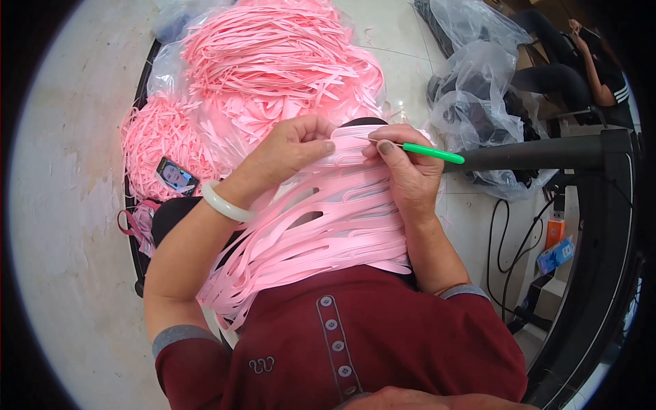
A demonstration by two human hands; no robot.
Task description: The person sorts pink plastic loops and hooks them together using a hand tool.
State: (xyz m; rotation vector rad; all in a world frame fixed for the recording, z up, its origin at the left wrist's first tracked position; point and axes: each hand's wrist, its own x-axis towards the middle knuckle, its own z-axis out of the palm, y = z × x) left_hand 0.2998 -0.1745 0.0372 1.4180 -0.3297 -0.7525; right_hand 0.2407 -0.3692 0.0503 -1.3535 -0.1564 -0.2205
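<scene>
1. Head view, centre of the frame: a sheet of pink strips (355, 224) lies over the person's lap, glossy and pale, joined side by side toward the right, with long slits and loose, fanned ends at lower left.
2. The right hand (417, 171) holds a slim tool (434, 152) with a bright green handle and a thin metal shaft pointing left over the sheet's top edge.
3. The left hand (290, 147) is at that edge, thumb and forefinger close together; I cannot tell whether they pinch the material.
4. Markings: a grey curved emblem (262, 365) shows on the maroon shirt (410, 328); at right, an orange label (555, 232) and a blue packet (555, 255) carry print too small to read.
</scene>
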